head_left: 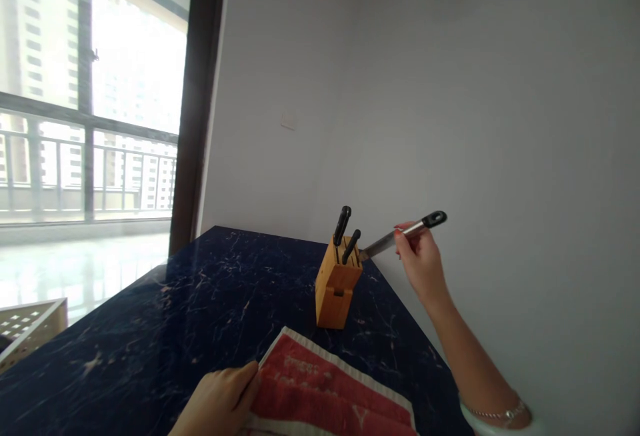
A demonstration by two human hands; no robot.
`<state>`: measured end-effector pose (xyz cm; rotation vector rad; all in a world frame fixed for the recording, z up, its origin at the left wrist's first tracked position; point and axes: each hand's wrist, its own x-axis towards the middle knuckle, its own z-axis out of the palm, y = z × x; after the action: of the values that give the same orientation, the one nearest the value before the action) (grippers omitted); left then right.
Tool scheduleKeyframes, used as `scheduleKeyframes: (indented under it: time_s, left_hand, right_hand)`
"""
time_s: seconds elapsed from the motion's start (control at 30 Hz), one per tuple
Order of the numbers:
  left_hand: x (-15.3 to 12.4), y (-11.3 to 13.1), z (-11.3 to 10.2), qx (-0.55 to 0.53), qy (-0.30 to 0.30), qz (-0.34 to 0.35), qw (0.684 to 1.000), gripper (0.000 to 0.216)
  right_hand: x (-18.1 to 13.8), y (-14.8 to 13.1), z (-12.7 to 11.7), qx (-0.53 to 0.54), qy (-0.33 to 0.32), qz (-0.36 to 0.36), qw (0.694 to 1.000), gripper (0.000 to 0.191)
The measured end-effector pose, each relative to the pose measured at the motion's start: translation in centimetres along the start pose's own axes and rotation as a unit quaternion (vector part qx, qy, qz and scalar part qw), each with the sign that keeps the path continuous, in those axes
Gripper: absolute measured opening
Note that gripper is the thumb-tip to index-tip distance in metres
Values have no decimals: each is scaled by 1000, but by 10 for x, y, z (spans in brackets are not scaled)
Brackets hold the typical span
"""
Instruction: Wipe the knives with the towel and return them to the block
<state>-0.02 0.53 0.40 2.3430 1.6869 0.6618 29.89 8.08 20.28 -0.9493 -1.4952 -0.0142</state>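
My right hand [420, 259] is closed round the steel handle of a knife [407, 230] with a black end, held level, its tip at the top of a wooden knife block [336, 287]. Two black-handled knives [345, 231] stand in the block's slots. The block stands upright on a dark blue marbled table [190, 309], close to the wall. My left hand [220, 401] lies at the near edge with its fingers curled on the left edge of a red and white towel [330, 393].
A grey wall runs along the table's right side. A large window with a railing fills the left. A pale slotted crate [30, 329] sits at the lower left beside the table.
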Motion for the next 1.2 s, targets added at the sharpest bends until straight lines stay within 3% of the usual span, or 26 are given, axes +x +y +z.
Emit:
scheduleKeyframes:
  time_s: [0.13,0.23,0.5,0.8,1.0,1.1,1.2]
  left_hand:
    - [2,-9,0,2,21,6,1000,37]
    - [4,-13,-2,14,35,-1,999,39]
    - [11,-10,5,33,38,8,999,37]
    - [9,-13,5,22,40,1,999,37]
    - [11,-15,9,-6,33,-28,999,38]
    - [12,-17,13,-40,30,-54,997,41]
    - [11,-17,15,-53,21,-60,997,42]
  right_hand:
    - [17,5,17,-48,-113,2,992,25]
    - [13,16,28,-66,-153,14,986,26]
    - [-6,44,39,-57,-166,50,983,35]
    - [-18,45,37,-30,-192,92,977,40]
    - [-67,24,22,59,-86,168,980,51]
    - [-119,6,32,139,-191,246,940,44]
    - [-173,-12,53,231,-325,324,858,40]
